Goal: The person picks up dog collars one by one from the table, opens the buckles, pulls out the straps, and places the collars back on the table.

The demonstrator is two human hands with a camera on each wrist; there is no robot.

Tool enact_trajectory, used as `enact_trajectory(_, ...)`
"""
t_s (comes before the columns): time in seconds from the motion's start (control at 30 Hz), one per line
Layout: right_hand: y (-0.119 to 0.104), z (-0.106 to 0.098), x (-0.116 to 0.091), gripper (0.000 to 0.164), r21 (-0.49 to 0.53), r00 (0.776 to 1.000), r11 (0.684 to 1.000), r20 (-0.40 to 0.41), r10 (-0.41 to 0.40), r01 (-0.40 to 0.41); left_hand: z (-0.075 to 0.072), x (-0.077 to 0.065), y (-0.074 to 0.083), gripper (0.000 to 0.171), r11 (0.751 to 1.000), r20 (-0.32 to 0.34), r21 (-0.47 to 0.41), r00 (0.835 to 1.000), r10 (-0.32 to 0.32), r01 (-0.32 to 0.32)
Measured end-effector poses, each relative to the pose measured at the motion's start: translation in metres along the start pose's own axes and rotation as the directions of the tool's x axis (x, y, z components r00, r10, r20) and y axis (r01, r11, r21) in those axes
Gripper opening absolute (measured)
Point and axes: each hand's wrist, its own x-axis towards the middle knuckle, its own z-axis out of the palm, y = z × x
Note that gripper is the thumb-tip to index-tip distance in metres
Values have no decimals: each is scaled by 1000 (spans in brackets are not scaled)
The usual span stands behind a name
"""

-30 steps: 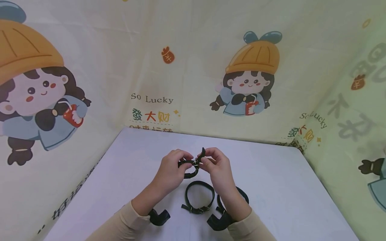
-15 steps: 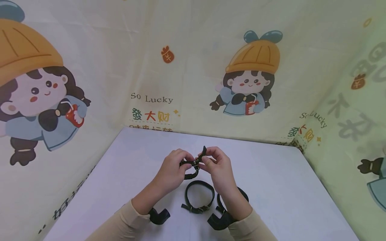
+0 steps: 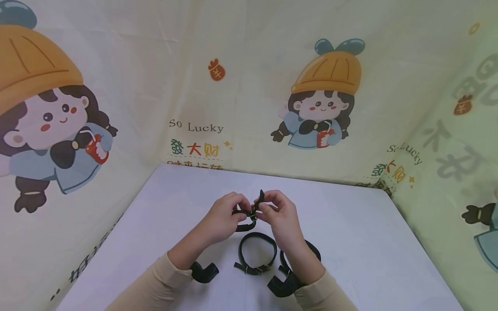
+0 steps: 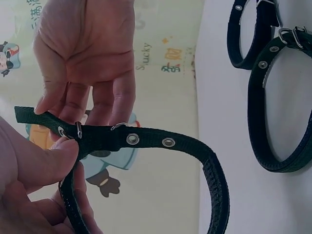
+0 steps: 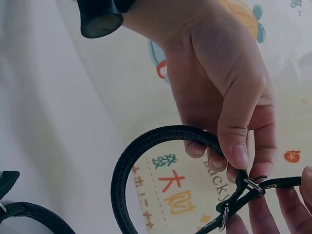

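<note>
Left hand [image 3: 222, 218] pinches the band just beside the buckle [image 5: 254, 185], thumb on one side, fingers behind. My head cam puts it at 9 o'clock from the buckle. Right hand [image 3: 283, 216], at 3 o'clock, has the strap's free tail [image 4: 31, 115] between thumb and fingers, tip pointing to about 1. Can't tell from here if the prong sits in a hole.

The held collar [image 4: 218, 190] is off the table, between the hands, mid-frame and below center. Dark green-black woven webbing, ribbed padded lining on the loop, round metal eyelets [image 4: 168, 142], bright wire D-ring [image 5: 224, 218] by the buckle. Loop is bent out of round on my head view.

Further out: second collar [image 3: 254, 271] lies at 6 o'clock from the held one, near-circular, its buckle toward me. Third collar [image 3: 316, 251] at 4, partly behind the right forearm. Black angled piece [image 3: 205, 273] by the left cuff, matching dark piece [image 3: 282, 287] by the right one. Beige sleeves [image 3: 163, 280].

Tabletop [image 3: 358, 237] is smooth, pale lavender-white. Creased cream cloth backdrop [image 3: 249, 99] from 9 round through 12 to 3, printed with orange-hatted cartoon figures and "So Lucky" lettering.
</note>
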Motion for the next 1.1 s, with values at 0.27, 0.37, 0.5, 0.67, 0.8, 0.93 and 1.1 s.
enact_trajectory(0.27, 0, 1, 0, 18, -19, 1000, 1000, 14, -4, 5, -1, -1, 0, 26, 1000, 22, -5, 1000, 8, -8)
enact_trajectory(0.37, 0, 2, 0, 19, -27, 1000, 1000, 14, -7, 7, -1, -2, -1, 27, 1000, 16, 4, 999, 30, -30)
enact_trajectory(0.5, -1, 1, 1, 18, -50, 1000, 999, 11, -13, 13, 1, -2, -3, 27, 997, -16, 36, 997, 73, -72)
enact_trajectory(0.67, -2, 0, 1, 17, -88, 1000, 996, -6, -29, 28, 2, -3, -6, 24, 988, -74, 65, 986, 147, -142)
enact_trajectory(0.8, -2, 1, 0, 16, -140, 999, 989, -17, -50, 48, 3, -5, -8, 22, 986, -124, 37, 978, 166, -163)
enact_trajectory(0.93, -2, 4, -1, 15, -248, 993, 963, -21, -113, 105, 4, -6, -10, 23, 988, -174, -10, 973, 153, -157)
enact_trajectory(1.1, -1, 8, -3, 17, -320, 983, 932, -9, -184, 171, 5, -7, -9, 24, 988, -213, -63, 969, 122, -138)
